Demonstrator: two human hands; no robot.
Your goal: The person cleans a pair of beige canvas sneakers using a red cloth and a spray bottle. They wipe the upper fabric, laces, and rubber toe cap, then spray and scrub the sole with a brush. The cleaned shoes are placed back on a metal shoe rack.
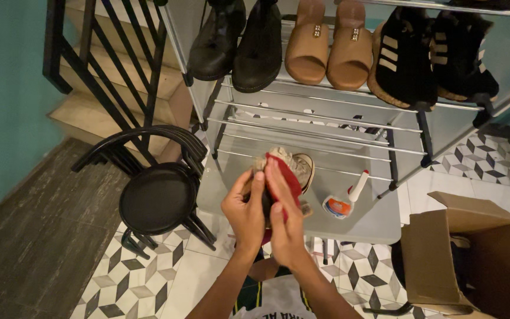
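Sneaker (293, 168) — worn, red-soled, held over the grey table (373, 221). Left hand (244, 208) clasps its heel; right hand (284, 221) presses flat on the sole. Glue bottle (343, 202) lies beside — the bonding looks still under way.

Both hands raised together, left hand (244, 210) fingers curled, right hand (284, 221) flat.
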